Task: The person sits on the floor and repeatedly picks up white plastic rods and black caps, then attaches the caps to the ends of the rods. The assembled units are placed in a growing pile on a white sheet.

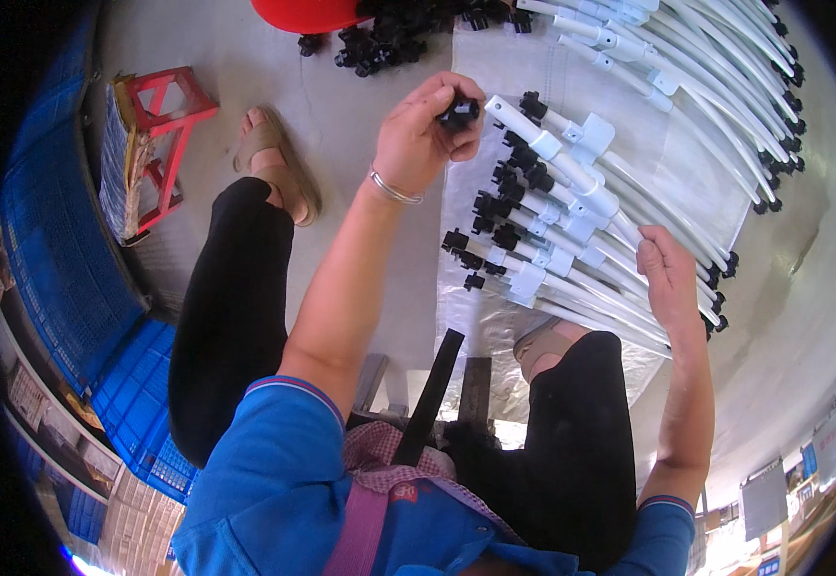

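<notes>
My left hand (429, 126) is closed around a black plastic fitting (459, 113), its opening facing right. Just right of it, apart from the fitting, is the bare, holed end of a white tube (522, 128). My right hand (666, 270) grips that tube further down, beyond its pale collar and sleeve. Beneath it, a pile of similar curved white tubes (576, 281) lies on a silvery sheet, with black fittings (493, 205) on their ends and pale blue-white brackets (528, 279) along them.
More white tubes (720, 93) lie at the upper right. Loose black fittings (382, 50) are on the floor beside a red container (306, 11). A red-framed stool (180, 126) and blue plastic crates (137, 389) stand left. My sandalled feet flank the work area.
</notes>
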The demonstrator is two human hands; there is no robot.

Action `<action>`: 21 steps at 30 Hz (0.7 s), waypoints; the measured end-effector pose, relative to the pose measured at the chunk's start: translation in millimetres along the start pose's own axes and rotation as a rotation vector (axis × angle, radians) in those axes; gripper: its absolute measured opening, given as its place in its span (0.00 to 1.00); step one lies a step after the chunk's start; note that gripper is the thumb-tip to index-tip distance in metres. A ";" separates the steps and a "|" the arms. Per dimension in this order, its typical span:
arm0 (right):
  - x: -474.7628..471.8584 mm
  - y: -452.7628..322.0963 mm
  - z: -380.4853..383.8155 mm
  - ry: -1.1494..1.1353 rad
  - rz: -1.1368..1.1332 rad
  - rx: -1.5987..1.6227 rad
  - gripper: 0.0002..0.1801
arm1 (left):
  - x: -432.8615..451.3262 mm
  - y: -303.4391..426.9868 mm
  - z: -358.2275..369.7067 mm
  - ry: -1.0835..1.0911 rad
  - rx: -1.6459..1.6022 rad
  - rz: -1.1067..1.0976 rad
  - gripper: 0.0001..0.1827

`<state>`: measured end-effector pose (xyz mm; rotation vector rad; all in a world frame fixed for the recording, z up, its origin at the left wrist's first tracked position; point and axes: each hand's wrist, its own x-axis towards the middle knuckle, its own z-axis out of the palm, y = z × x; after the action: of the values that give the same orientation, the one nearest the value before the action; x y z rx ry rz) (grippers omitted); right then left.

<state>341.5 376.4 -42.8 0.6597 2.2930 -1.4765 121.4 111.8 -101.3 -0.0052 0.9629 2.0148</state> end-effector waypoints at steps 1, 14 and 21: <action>0.0 0.4 0.9 -0.002 -0.007 -0.003 0.12 | -0.1 -1.3 0.2 0.008 0.012 0.006 0.14; -9.9 -23.7 17.1 0.040 -0.072 -0.259 0.12 | -2.9 7.8 13.8 0.098 0.662 0.036 0.12; -18.4 -30.9 31.2 0.067 -0.031 -0.313 0.11 | -2.7 2.0 22.7 0.295 0.541 0.092 0.21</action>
<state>340.8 333.3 -22.7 0.5903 2.5209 -1.0859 129.3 123.6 -83.2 0.0385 1.6997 1.8035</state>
